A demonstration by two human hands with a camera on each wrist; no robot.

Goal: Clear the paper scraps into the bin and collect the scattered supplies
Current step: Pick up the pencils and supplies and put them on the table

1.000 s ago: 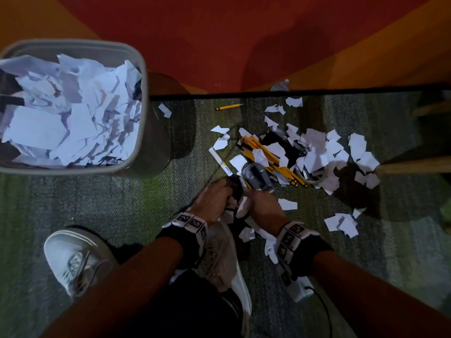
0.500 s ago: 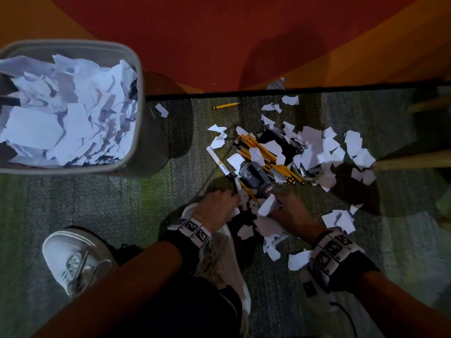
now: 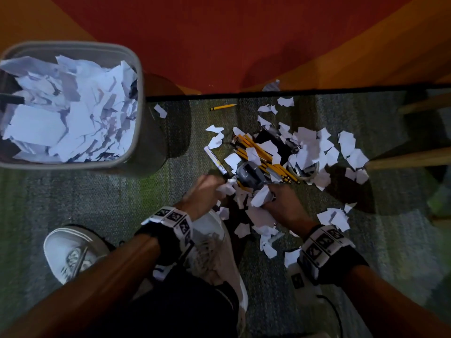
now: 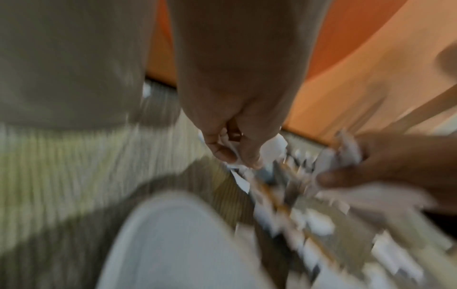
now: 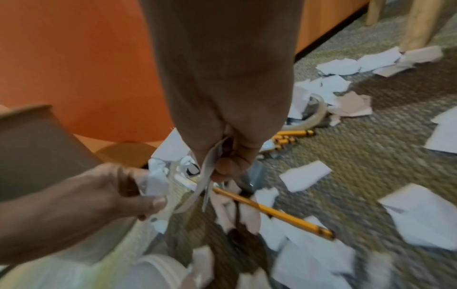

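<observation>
- White paper scraps (image 3: 308,152) were seen scattered over the grey-green carpet (image 3: 97,203), thickest around a heap of yellow pencils (image 3: 263,157) in the middle of the head view.
- The left hand (image 3: 203,193) was held low over the near edge of that heap, its fingers curled round a crumpled wad of paper (image 3: 227,189); in the left wrist view, which was badly blurred, white paper was glimpsed between thumb and fingers (image 4: 222,154).
- The right hand (image 3: 283,203) was placed just beside the left, and a few paper pieces (image 5: 207,176) were pinched between its thumb and fingers and hung downward.
- A grey bin (image 3: 140,98) was stood at the upper left, well apart from the hands, and was heaped nearly to its rim with torn paper.
- A grey, rounded object (image 3: 249,174), whose kind could not be told, was lain among the pencils just beyond the hands, and a white marker (image 3: 216,159) was lain at its left.
- One single pencil (image 3: 223,107) was left apart, near the carpet's far edge.
- A clear tape roll (image 5: 314,113) was half buried under scraps past the pencil ends.
- Two white shoes (image 3: 73,252) were planted on the carpet beneath the forearms.
</observation>
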